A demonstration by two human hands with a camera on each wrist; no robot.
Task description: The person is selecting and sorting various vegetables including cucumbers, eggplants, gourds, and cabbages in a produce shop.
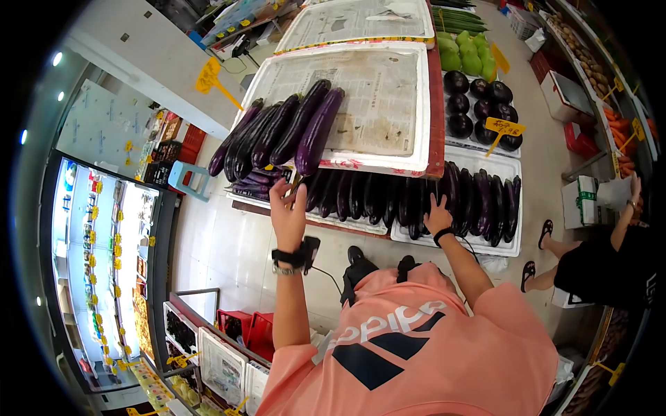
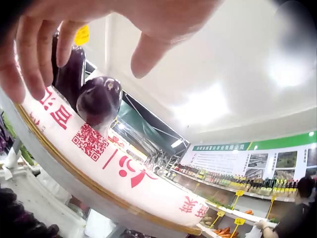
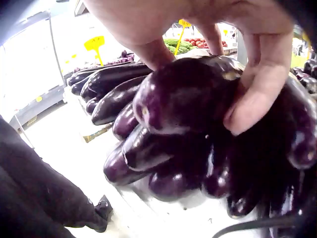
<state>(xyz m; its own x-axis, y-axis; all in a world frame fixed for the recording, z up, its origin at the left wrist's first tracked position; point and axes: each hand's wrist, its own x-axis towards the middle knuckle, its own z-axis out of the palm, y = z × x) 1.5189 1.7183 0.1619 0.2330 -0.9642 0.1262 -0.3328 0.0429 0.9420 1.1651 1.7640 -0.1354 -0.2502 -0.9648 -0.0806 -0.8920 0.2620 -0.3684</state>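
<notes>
My left hand (image 1: 287, 216) is just below the front edge of the upper tray (image 1: 374, 104), its fingers apart and holding nothing. Long purple eggplants (image 1: 319, 132) lie side by side at that tray's left, their ends poking over the edge near my fingertips. In the left wrist view, a rounded eggplant end (image 2: 100, 99) shows beyond my thumb. My right hand (image 1: 438, 218) reaches into the lower row of dark eggplants (image 1: 479, 201). Its thumb and fingers straddle and grip an eggplant (image 3: 181, 96) on top of the pile, as the right wrist view shows.
Round dark eggplants (image 1: 459, 104) and green gourds (image 1: 475, 55) fill foam boxes farther back. Yellow price tags (image 1: 505, 127) stick up among them. Another person's legs (image 1: 548, 260) are at the right, by the vegetable shelves. A blue stool (image 1: 187, 179) and lit refrigerator (image 1: 104, 256) stand left.
</notes>
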